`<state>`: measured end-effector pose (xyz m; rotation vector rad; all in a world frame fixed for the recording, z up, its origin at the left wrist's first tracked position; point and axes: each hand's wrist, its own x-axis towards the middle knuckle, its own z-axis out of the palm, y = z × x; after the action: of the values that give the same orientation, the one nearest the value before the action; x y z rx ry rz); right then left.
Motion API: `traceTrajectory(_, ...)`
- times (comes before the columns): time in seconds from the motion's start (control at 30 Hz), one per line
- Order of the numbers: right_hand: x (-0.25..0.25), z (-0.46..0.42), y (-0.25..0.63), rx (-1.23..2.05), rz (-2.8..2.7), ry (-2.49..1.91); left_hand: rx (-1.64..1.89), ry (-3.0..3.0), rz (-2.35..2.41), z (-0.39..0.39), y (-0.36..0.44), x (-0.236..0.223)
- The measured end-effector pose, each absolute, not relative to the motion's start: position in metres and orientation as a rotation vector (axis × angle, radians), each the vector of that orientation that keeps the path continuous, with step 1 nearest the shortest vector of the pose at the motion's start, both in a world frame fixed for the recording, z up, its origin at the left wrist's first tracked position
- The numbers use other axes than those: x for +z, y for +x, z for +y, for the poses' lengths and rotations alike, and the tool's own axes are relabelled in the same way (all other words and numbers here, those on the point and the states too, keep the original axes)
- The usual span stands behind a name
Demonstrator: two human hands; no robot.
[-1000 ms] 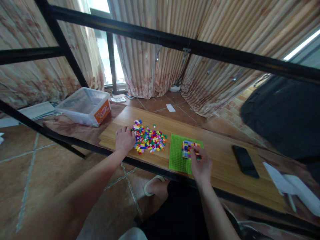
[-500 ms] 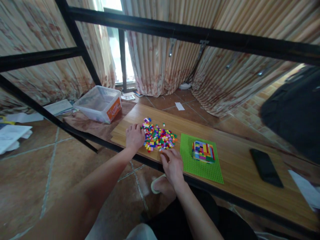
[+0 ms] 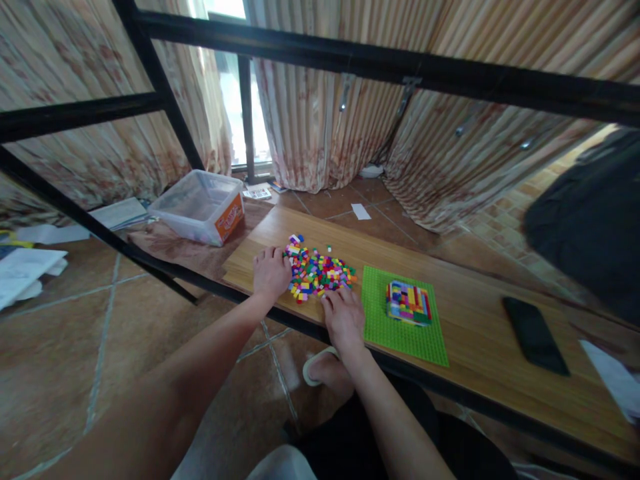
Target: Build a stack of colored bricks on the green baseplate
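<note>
On the wooden board, a loose pile of small colourful toy bricks (image 3: 320,272) is spread out. My left hand (image 3: 271,272) lies against the pile's left side, palm down, fingers stretched forward and nothing visible in them. At the pile's front right edge, my right hand (image 3: 345,317) reaches in with its fingers apart, the tips over the nearest bricks. Right of that hand is a green baseplate (image 3: 375,320), which carries a low block-shaped build of multicoloured bricks (image 3: 409,303).
A black phone (image 3: 535,335) lies on the board (image 3: 475,313) at the right. Behind the left end stands a clear plastic box (image 3: 193,207) with an orange label. Black metal bars (image 3: 310,50) cross above and along the board's front edge. White paper (image 3: 610,380) lies far right.
My right hand has moved slightly forward, its fingers now over the front of the brick pile. My left hand has stayed in place beside the pile.
</note>
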<state>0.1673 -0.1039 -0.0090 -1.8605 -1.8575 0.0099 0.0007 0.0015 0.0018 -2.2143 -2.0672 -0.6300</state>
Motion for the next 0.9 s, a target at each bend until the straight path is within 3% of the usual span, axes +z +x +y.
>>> traceTrajectory(0.23, -0.007, -0.107, 0.166, -0.023, -1.903, -1.913, -0.632, -2.217, -2.080, 0.003, 0.001, 0.001)
traceTrajectory(0.57, 0.002, -0.106, 0.167, 0.170, -1.964, -2.063, -0.653, -2.198, -2.056, 0.005, 0.000, -0.002)
traceTrajectory(0.9, 0.002, -0.112, 0.177, 0.247, -1.812, -1.966, -0.629, -2.216, -2.068, 0.003, 0.001, 0.001)
